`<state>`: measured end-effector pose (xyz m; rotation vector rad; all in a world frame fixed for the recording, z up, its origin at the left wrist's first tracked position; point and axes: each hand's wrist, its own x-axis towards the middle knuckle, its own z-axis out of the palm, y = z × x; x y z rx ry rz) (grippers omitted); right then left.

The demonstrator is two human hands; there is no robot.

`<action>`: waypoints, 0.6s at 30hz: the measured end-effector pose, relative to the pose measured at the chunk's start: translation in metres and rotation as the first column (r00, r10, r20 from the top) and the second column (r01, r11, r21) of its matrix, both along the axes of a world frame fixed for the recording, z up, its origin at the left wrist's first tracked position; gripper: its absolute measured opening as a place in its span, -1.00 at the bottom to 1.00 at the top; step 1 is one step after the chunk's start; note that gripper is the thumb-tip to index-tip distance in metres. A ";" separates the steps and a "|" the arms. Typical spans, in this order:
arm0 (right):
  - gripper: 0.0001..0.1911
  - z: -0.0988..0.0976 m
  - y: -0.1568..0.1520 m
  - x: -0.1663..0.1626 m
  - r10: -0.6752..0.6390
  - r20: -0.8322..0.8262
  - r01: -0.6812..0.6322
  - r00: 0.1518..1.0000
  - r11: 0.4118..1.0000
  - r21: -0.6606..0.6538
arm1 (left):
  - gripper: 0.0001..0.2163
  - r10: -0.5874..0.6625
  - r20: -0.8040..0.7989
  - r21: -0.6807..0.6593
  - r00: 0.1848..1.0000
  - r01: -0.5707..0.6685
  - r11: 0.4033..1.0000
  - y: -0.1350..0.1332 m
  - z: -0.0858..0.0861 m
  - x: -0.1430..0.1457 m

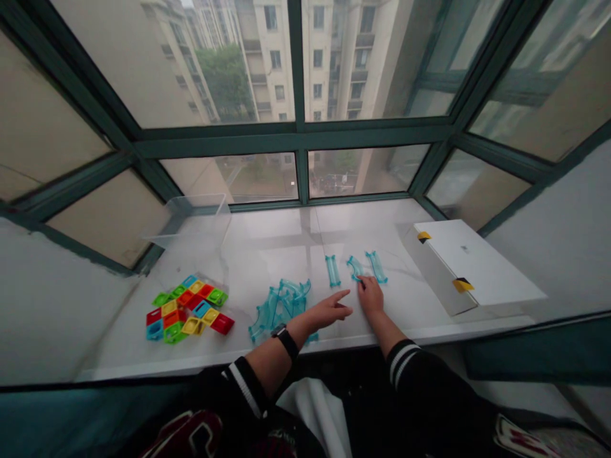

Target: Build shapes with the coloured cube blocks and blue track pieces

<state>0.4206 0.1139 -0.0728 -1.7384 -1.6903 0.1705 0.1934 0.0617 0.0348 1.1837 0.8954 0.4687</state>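
Observation:
My right hand (370, 296) is closed at the near end of a curved translucent blue track piece (354, 268) lying on the white sill. A straight blue track piece (333, 271) lies to its left, and another blue track piece (377, 266) lies slantwise to its right. Just left of my right hand, my left hand (330, 309) hovers with its fingers apart and nothing in it. Behind my left wrist, which wears a black watch (285, 341), sits a heap of similar blue pieces (279, 307), partly hidden by the forearm.
Colourful plastic blocks (191, 307) in red, yellow, green and blue lie at the left. Behind them stands a clear plastic bin (200, 222). A white box (477, 264) with yellow-and-black tabs occupies the right side. Green-framed windows (300, 137) border the sill (286, 238) at the back.

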 end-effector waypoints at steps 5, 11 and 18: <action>-0.66 0.001 0.000 0.000 0.000 0.009 0.000 1.000 1.000 -0.006 | -0.41 0.262 0.181 -0.045 0.948 -0.258 0.965 -0.031 0.040 -0.089; -0.68 0.002 0.001 0.002 0.025 0.024 -0.025 0.999 1.000 -0.017 | -0.40 0.564 0.173 -0.162 0.807 -0.542 0.825 -0.087 0.040 -0.183; -0.65 0.000 0.001 0.005 0.038 0.053 -0.037 0.998 0.999 -0.016 | -0.46 0.709 0.152 -0.229 0.689 -0.673 0.704 -0.117 0.029 -0.226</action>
